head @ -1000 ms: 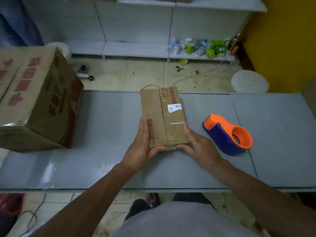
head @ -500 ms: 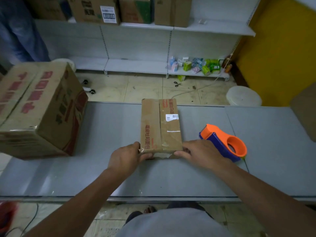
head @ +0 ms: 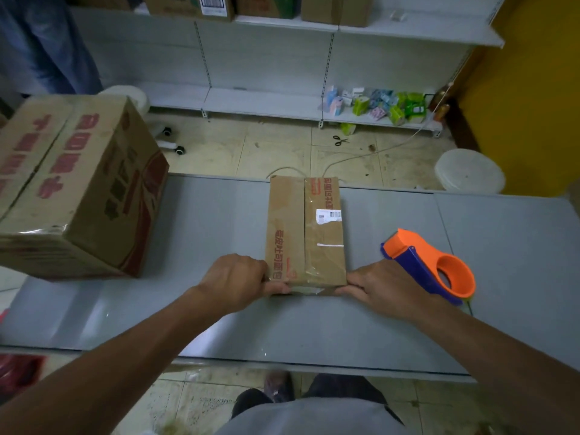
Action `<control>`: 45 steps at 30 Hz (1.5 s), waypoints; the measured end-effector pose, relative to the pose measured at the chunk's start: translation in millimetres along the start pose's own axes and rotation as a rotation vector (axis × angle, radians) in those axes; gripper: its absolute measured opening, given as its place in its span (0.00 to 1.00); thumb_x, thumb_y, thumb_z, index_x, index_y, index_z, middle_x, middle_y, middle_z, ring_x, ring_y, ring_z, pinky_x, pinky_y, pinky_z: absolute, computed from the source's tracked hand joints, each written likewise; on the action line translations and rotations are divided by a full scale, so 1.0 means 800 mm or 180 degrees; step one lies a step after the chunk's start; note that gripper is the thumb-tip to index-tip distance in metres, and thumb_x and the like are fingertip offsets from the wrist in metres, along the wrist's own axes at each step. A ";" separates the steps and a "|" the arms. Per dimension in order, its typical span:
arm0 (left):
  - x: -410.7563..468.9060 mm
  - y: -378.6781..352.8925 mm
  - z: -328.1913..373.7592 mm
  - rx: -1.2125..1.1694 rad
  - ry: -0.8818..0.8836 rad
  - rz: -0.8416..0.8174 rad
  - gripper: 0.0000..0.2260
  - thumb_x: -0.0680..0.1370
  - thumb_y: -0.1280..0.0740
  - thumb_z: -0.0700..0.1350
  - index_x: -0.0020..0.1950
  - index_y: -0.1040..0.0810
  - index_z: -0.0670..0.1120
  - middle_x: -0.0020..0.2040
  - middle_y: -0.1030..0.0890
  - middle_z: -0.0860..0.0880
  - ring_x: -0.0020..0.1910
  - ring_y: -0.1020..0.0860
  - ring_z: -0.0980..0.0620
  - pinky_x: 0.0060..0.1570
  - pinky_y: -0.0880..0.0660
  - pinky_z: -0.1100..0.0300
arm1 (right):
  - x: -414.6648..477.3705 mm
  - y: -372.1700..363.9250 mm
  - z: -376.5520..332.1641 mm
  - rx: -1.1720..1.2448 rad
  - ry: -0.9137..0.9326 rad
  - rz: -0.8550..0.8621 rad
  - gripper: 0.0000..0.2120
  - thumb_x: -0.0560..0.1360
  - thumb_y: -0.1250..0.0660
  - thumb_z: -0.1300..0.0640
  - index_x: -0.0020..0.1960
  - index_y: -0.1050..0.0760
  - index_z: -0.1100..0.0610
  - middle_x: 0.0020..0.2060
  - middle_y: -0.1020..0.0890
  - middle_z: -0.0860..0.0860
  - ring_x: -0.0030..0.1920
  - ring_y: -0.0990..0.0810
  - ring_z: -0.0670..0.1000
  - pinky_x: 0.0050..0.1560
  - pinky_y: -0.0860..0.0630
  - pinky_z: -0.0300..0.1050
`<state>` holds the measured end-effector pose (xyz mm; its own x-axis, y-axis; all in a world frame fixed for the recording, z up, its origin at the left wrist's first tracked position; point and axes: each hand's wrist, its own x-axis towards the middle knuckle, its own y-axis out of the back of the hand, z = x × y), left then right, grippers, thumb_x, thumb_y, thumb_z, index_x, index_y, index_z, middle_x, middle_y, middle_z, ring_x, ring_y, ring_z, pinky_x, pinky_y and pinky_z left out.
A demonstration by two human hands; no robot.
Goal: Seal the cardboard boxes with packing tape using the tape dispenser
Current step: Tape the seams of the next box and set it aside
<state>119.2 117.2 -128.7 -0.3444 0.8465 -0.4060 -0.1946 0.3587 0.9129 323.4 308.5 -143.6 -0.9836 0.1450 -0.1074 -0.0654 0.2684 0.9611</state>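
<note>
- I have the small box (head: 306,230) lying flat in the middle of the table (head: 219,221). Its long seam runs away from me, and clear tape glints along that seam.
- My left hand (head: 233,279) curls round the near left corner, thumb laid along the near end face. My right hand (head: 381,285) clasps the near right corner the same way. Both hands hold the box and neither holds the tool.
- As I judge it, the step is rubbing the tape end (head: 306,289) down over the near edge. I want my thumbs to sweep from the centre outward so the tape lies flat, without wrinkles or trapped air.
- I brace the box with my fingers while pressing, since it looks light and may slide on the smooth table.
- The tape dispenser (head: 430,265) lies on its side just beside my right hand, apart from the box. I mind my wrist so I don't knock it.
- The large box (head: 78,189) stands well apart on the left, with tape shining at its near edge. I cannot tell whether it needs more.
</note>
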 end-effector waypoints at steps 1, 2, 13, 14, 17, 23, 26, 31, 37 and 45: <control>-0.002 -0.005 0.002 -0.0076 0.0018 0.0100 0.29 0.75 0.46 0.71 0.53 0.24 0.47 0.49 0.17 0.48 0.46 0.20 0.48 0.42 0.29 0.59 | -0.003 -0.007 0.000 -0.0047 0.0025 0.0187 0.28 0.78 0.52 0.33 0.48 0.19 0.48 0.36 0.16 0.47 0.37 0.19 0.49 0.35 0.29 0.43; -0.003 -0.011 0.002 -0.0171 0.0051 0.0209 0.28 0.76 0.46 0.70 0.54 0.24 0.47 0.49 0.17 0.49 0.46 0.20 0.49 0.42 0.29 0.59 | -0.006 -0.015 -0.001 -0.0061 0.0033 0.0428 0.32 0.78 0.55 0.32 0.44 0.19 0.50 0.33 0.17 0.47 0.33 0.19 0.48 0.32 0.30 0.41; -0.006 -0.030 -0.036 -0.0828 -0.0634 0.0081 0.30 0.73 0.42 0.72 0.62 0.24 0.50 0.55 0.17 0.52 0.50 0.20 0.51 0.49 0.24 0.57 | -0.001 0.017 0.004 -0.0029 0.0571 -0.0493 0.23 0.78 0.48 0.36 0.47 0.23 0.51 0.40 0.18 0.48 0.40 0.20 0.49 0.37 0.38 0.40; -0.003 -0.029 -0.036 -0.0698 -0.0676 0.0104 0.26 0.76 0.40 0.68 0.63 0.25 0.50 0.55 0.17 0.51 0.51 0.20 0.50 0.49 0.24 0.56 | 0.003 0.018 0.007 -0.0093 0.0612 -0.0530 0.26 0.77 0.50 0.34 0.45 0.23 0.52 0.38 0.17 0.49 0.38 0.21 0.49 0.36 0.38 0.41; -0.004 -0.031 -0.031 -0.0556 -0.0669 0.0259 0.22 0.78 0.39 0.63 0.64 0.25 0.50 0.55 0.17 0.51 0.50 0.19 0.49 0.48 0.25 0.57 | 0.006 0.009 0.012 -0.0199 0.0630 -0.0432 0.28 0.76 0.50 0.33 0.39 0.21 0.51 0.32 0.18 0.47 0.31 0.22 0.46 0.30 0.41 0.36; -0.014 -0.041 0.003 -0.0876 0.0055 0.0648 0.25 0.74 0.38 0.69 0.63 0.25 0.54 0.55 0.17 0.53 0.52 0.19 0.50 0.42 0.32 0.62 | -0.025 -0.031 -0.015 -0.0249 -0.0025 0.1007 0.20 0.74 0.39 0.39 0.31 0.21 0.50 0.23 0.22 0.44 0.22 0.25 0.42 0.28 0.41 0.32; -0.014 -0.036 0.008 -0.0850 0.0238 0.0524 0.26 0.72 0.36 0.70 0.62 0.26 0.54 0.55 0.17 0.53 0.53 0.20 0.51 0.40 0.34 0.63 | -0.028 -0.027 -0.023 -0.0514 -0.0356 0.0829 0.27 0.75 0.47 0.33 0.34 0.19 0.48 0.26 0.19 0.44 0.26 0.22 0.44 0.28 0.41 0.35; -0.031 -0.025 -0.006 -0.1024 0.0375 0.0000 0.45 0.64 0.45 0.78 0.73 0.35 0.52 0.67 0.24 0.51 0.61 0.23 0.50 0.54 0.27 0.56 | -0.031 0.005 -0.038 -0.0305 -0.0323 0.0003 0.22 0.75 0.42 0.33 0.38 0.28 0.51 0.35 0.19 0.48 0.36 0.20 0.49 0.30 0.41 0.40; -0.025 -0.027 0.051 -0.4556 0.0598 0.0953 0.23 0.79 0.39 0.60 0.73 0.32 0.58 0.65 0.24 0.63 0.63 0.25 0.59 0.61 0.27 0.59 | -0.026 0.003 -0.051 0.0551 -0.0455 -0.0029 0.17 0.75 0.38 0.36 0.41 0.23 0.49 0.30 0.24 0.40 0.30 0.27 0.40 0.32 0.39 0.30; -0.008 -0.055 0.060 -0.4894 0.0647 0.1426 0.22 0.80 0.35 0.51 0.74 0.32 0.53 0.63 0.22 0.60 0.58 0.24 0.68 0.56 0.25 0.70 | -0.019 -0.048 -0.025 0.0024 0.0377 0.1095 0.21 0.71 0.35 0.34 0.34 0.23 0.52 0.24 0.22 0.46 0.23 0.24 0.46 0.24 0.30 0.37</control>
<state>174.0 114.8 -163.9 -0.7096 0.6609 -0.2443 -0.6965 -0.7104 0.1011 337.1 277.1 -173.6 -0.9605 0.1168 0.2525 0.2735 0.2300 0.9340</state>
